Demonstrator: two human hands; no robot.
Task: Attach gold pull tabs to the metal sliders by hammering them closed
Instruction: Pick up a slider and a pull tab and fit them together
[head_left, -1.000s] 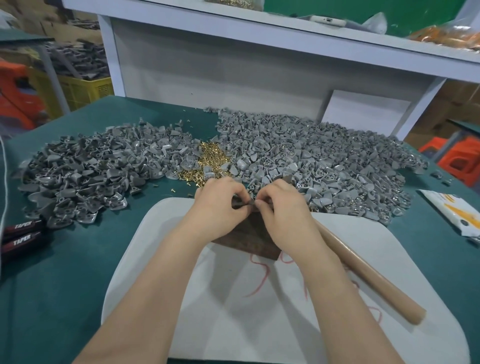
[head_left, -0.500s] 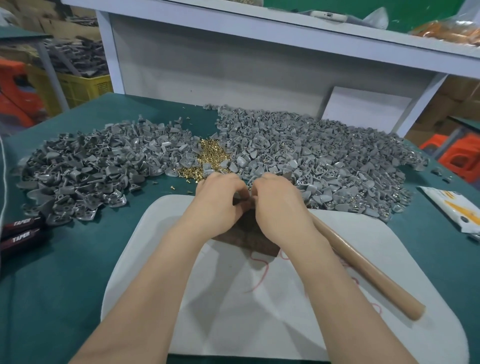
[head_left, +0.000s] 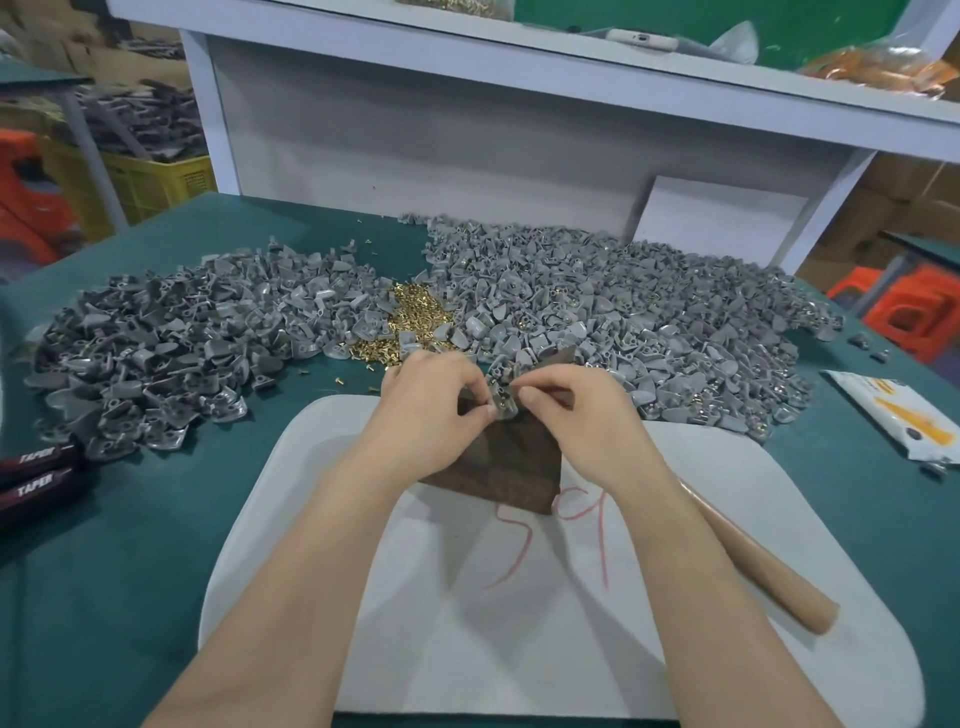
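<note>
At the middle of the green desk (head_left: 104, 545), on a white pad (head_left: 675, 597), sits a dark brown block (head_left: 498, 467), and both hands are working just above its far end. The left hand (head_left: 426, 400) and right hand (head_left: 576, 415) meet fingertip to fingertip. Each has its thumb and forefinger curled in to pinch one grey slider (head_left: 500, 387) between them. The other fingers are tucked loosely. A small glint of gold shows at the slider, too small to make out more. The slider looks to be held a little above the block rather than resting on it, though I cannot tell for sure.

Just beyond the hands lies a small heap of gold tabs (head_left: 410, 322), with a few strays scattered toward the pad. It is wedged between two wide spreads of grey sliders, a left pile (head_left: 171, 343) and a larger right pile (head_left: 623, 312) that reaches back to the white shelf unit (head_left: 519, 67).

On the right side of the pad a wooden handle (head_left: 753, 561) lies at a slant. Its far end is hidden under the right forearm and its near end points toward the pad's right edge. Red scrawl marks the pad near the block.

Two dark red grips (head_left: 36, 473) printed TAPER lie at the left edge of the desk. A white and orange packet (head_left: 904, 421) lies at the right edge. A phone (head_left: 641, 39) rests up on the shelf.
</note>
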